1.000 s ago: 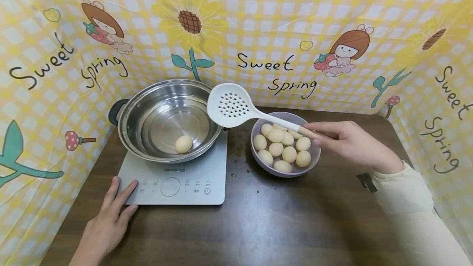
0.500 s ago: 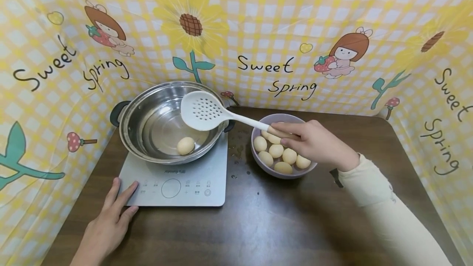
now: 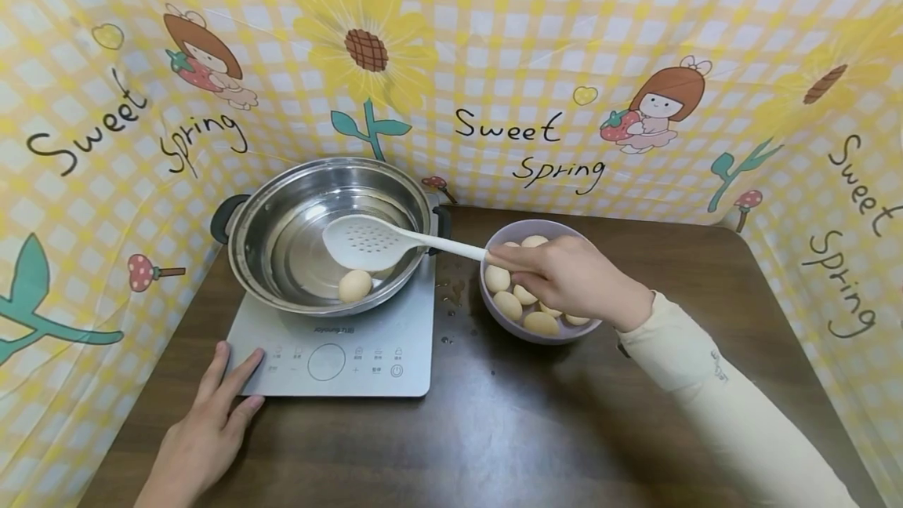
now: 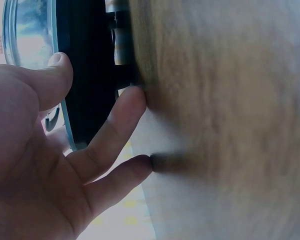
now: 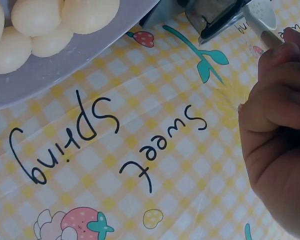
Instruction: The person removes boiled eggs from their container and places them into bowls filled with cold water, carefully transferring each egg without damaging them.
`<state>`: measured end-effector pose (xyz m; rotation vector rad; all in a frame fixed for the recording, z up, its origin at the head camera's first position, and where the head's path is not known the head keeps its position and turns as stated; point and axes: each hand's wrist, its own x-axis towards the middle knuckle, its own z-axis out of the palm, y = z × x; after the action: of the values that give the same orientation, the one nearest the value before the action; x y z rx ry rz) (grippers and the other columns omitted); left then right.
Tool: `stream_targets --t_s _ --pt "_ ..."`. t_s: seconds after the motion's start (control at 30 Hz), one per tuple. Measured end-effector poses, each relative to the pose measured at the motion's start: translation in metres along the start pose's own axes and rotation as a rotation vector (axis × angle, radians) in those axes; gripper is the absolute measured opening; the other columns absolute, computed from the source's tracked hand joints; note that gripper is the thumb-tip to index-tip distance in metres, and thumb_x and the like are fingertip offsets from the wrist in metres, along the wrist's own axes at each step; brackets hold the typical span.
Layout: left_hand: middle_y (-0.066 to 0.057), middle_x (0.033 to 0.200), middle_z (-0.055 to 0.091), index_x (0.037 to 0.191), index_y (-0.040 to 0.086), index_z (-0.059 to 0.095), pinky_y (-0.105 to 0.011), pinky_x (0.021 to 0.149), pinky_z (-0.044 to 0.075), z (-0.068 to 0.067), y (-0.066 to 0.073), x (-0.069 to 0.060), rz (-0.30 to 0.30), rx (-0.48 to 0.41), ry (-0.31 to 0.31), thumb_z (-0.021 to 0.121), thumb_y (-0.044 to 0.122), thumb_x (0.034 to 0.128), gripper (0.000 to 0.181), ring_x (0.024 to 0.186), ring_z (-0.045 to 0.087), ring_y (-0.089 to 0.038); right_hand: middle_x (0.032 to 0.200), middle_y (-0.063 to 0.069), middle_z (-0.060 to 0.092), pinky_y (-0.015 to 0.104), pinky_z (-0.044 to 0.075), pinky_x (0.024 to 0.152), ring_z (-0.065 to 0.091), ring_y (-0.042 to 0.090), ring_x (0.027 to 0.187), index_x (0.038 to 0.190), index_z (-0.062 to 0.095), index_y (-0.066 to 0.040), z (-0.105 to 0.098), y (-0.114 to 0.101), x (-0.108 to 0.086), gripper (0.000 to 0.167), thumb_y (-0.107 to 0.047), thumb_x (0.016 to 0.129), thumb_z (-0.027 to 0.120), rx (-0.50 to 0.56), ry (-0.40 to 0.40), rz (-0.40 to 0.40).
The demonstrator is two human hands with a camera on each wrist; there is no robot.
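Note:
My right hand (image 3: 574, 277) grips the handle of a white slotted skimmer (image 3: 451, 246) above the bowl of eggs. The skimmer's perforated head (image 3: 363, 237) is inside the steel pot (image 3: 243, 269), just behind a single egg (image 3: 355, 286) lying in the water; whether the two touch I cannot tell. My left hand (image 3: 204, 429) rests with fingers spread at the front left corner of the induction cooker (image 3: 416, 367). In the left wrist view, the left thumb (image 4: 57, 80) lies against the cooker's edge, and two fingers reach down to the table.
A lilac bowl (image 3: 487, 300) with several eggs (image 3: 542, 323) stands right of the cooker, partly under my right hand. Water drops (image 3: 451, 296) spot the brown table (image 3: 508, 429) between them. A checked yellow cloth (image 3: 522, 45) encloses the table's back and sides.
My right hand has moved left and lowered the skimmer, from above the pot's right rim down into the pot beside the egg. The left hand stays in place.

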<state>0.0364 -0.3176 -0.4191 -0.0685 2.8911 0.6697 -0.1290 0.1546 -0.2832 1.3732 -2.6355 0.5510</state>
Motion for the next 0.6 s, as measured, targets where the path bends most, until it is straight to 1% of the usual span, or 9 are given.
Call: stream_targets --t_s 0.07,0.1,0.17,0.23,0.3,0.37,0.5,0.6 --pt "-0.015 0.167 -0.011 0.163 0.023 0.020 -0.072 0.071 0.042 0.000 0.000 0.000 -0.002 -0.001 -0.002 0.044 0.038 0.1093 0.061 0.119 0.043 -0.068 0.068 -0.012 0.057 0.027 0.036 0.050 0.033 0.004 0.050 0.135 0.068 -0.015 0.000 -0.001 0.001 0.046 -0.013 0.090 0.078 0.004 -0.009 -0.002" --pt "-0.015 0.167 -0.011 0.163 0.023 0.020 -0.072 0.071 0.042 0.000 0.000 0.000 -0.004 -0.001 -0.003 0.044 0.038 0.1093 0.061 0.119 0.043 -0.068 0.071 -0.012 0.061 0.027 0.036 0.049 0.033 0.003 0.049 0.135 0.068 -0.015 0.000 -0.001 0.001 0.046 -0.013 0.090 0.078 0.012 -0.016 -0.002" --pt "-0.015 0.167 -0.012 0.163 0.023 0.020 -0.073 0.072 0.042 0.000 0.001 0.000 -0.009 -0.001 -0.007 0.043 0.039 0.1094 0.061 0.120 0.042 -0.068 0.082 -0.010 0.070 0.026 0.037 0.049 0.034 0.002 0.049 0.135 0.068 -0.015 0.000 -0.002 0.002 0.047 -0.013 0.089 0.079 0.033 -0.027 -0.003" --pt "-0.015 0.167 -0.012 0.163 0.022 0.021 -0.072 0.072 0.042 -0.001 0.001 0.001 -0.009 0.000 -0.005 0.043 0.039 0.1093 0.061 0.119 0.043 -0.068 0.091 -0.008 0.073 0.025 0.038 0.048 0.035 0.001 0.049 0.135 0.068 -0.014 0.000 -0.003 0.003 0.046 -0.013 0.090 0.079 0.056 -0.041 -0.007" --pt "-0.015 0.167 -0.012 0.163 0.022 0.020 -0.072 0.072 0.042 -0.001 0.001 0.001 -0.009 -0.002 -0.006 0.043 0.039 0.1094 0.061 0.119 0.043 -0.067 0.098 -0.007 0.074 0.025 0.040 0.049 0.037 0.001 0.050 0.134 0.068 -0.014 0.001 -0.004 0.004 0.046 -0.014 0.090 0.079 0.069 -0.055 -0.012" --pt "-0.015 0.167 -0.011 0.163 0.022 0.021 -0.070 0.070 0.043 -0.001 0.000 0.000 -0.004 -0.002 0.002 0.044 0.038 0.1093 0.061 0.117 0.046 -0.067 0.099 -0.008 0.074 0.025 0.041 0.051 0.039 0.002 0.052 0.134 0.069 -0.014 0.001 -0.006 0.006 0.045 -0.014 0.090 0.078 0.079 -0.067 -0.019" --pt "-0.015 0.167 -0.010 0.163 0.023 0.021 -0.068 0.068 0.044 0.000 0.000 0.000 0.001 -0.004 0.011 0.044 0.037 0.1093 0.060 0.115 0.048 -0.067 0.116 -0.009 0.072 0.024 0.044 0.057 0.042 0.004 0.058 0.135 0.068 -0.016 0.000 -0.009 0.010 0.043 -0.014 0.093 0.076 0.102 -0.091 -0.044" --pt "-0.015 0.167 -0.010 0.163 0.023 0.021 -0.068 0.068 0.044 0.001 0.000 0.000 0.005 -0.003 0.014 0.044 0.037 0.1092 0.061 0.115 0.047 -0.067 0.122 -0.008 0.070 0.024 0.044 0.060 0.042 0.003 0.060 0.136 0.067 -0.014 0.000 -0.010 0.012 0.042 -0.013 0.094 0.074 0.139 -0.107 -0.059"
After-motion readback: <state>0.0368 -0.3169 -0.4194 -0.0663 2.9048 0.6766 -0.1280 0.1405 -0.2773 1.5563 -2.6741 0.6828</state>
